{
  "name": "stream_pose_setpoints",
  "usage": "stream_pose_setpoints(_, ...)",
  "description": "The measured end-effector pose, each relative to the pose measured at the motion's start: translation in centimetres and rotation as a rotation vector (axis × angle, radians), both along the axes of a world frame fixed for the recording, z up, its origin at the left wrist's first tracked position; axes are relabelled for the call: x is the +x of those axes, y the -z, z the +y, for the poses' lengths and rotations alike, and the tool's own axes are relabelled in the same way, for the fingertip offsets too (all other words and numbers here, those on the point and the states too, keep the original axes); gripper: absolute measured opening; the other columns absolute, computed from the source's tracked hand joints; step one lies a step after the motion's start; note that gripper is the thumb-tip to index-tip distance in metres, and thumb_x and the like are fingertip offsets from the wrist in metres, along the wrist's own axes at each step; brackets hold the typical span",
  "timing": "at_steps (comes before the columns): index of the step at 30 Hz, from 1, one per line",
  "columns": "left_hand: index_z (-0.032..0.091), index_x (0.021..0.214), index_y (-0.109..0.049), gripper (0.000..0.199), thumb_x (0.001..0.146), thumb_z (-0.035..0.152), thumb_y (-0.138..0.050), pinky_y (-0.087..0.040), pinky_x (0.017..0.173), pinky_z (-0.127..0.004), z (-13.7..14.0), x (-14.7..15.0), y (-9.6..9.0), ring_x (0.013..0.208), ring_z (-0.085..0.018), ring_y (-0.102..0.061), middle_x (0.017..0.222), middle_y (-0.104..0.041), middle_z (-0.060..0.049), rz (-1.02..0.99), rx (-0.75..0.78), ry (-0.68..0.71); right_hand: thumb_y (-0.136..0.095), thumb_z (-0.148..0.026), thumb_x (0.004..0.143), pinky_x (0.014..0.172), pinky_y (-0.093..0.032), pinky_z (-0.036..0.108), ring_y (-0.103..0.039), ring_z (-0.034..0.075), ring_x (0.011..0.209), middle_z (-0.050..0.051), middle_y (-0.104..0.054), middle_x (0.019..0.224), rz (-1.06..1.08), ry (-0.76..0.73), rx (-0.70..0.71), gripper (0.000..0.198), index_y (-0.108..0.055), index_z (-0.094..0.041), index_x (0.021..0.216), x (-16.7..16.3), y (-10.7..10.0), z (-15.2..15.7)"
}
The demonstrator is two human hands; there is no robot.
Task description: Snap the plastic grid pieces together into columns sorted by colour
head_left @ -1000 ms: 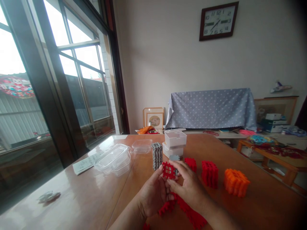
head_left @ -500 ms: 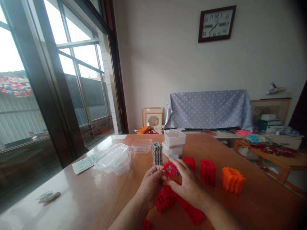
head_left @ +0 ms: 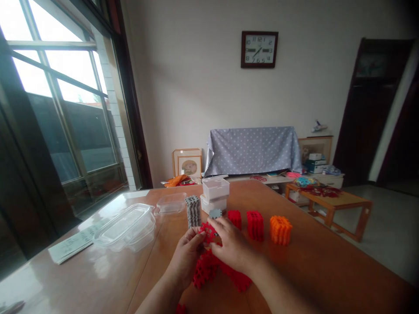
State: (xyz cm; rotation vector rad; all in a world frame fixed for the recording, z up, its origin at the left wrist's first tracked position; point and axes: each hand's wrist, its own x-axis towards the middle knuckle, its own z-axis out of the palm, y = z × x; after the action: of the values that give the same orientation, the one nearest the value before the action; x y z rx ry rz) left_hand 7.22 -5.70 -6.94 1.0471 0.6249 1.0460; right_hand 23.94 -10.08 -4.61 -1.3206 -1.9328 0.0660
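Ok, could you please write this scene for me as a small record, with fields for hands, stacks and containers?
Left hand: pinches a red lattice piece
Right hand: at the same piece; grip unclear
Near the hands: more red pieces
Stacks: gray stack, two red stacks, orange stack
Containers: white boxes, one atop another; clear plastic containers
Surface: wooden table

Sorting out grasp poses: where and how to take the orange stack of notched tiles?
Likely best squeezed low on two opposite ridged sides, coming from the near right. The orange stack stands upright, its notched edges forming vertical ridges; the nearest red stack is to its left, across a gap. Can't tell whether it is locked together, so low seems safer.
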Motion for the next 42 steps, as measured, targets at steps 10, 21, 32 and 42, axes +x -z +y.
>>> stream_pose_setpoints(10,0.022,0.141,-0.053,0.062,0.081,0.016,-0.069,-0.052,0.086,-0.033,-0.3,-0.1,0.0,0.098,-0.021,-0.065,0.122,-0.066,-0.010,0.492,0.644,-0.033,-0.062,-0.009,0.075,0.107,-0.049,0.040,-0.063,0.028,0.125,0.012,-0.067,0.135,0.062,0.003,-0.096,0.067,-0.059,-0.021,0.140,1.9,-0.1,-1.6)
stream_pose_setpoints(21,0.022,0.130,-0.065,0.051,0.080,0.018,-0.067,-0.051,0.096,-0.036,-1.5,1.0,-1.8,0.105,-0.025,-0.066,0.116,-0.069,-0.009,0.883,0.960,-0.069,-0.063,-0.019,0.081,0.104,-0.050,0.039,-0.066,0.025,0.119,0.009,-0.070,0.131,0.508,-0.006,-0.132,0.061,-0.056,-0.025,0.142,4.7,2.6,-2.5)
stream_pose_setpoints(32,0.022,0.121,-0.067,0.043,0.079,0.032,-0.075,-0.048,0.099,-0.040,1.5,7.7,-5.3,0.111,-0.028,-0.063,0.117,-0.071,-0.009,0.859,1.020,-0.093,-0.059,-0.058,0.089,0.067,-0.051,0.030,-0.069,0.021,0.086,0.004,-0.076,0.092,1.383,0.518,0.256,0.042,-0.073,-0.020,0.104,10.1,1.5,-1.8)
stream_pose_setpoints(42,0.025,0.124,-0.067,0.049,0.078,0.040,-0.075,-0.043,0.101,-0.043,4.1,15.4,-4.9,0.121,-0.032,-0.056,0.123,-0.071,-0.007,1.006,1.117,-0.039,-0.054,-0.052,0.093,0.068,-0.051,0.030,-0.070,0.022,0.092,0.005,-0.076,0.099,1.487,0.586,0.293,0.040,-0.072,-0.020,0.110,12.0,0.9,-2.2)
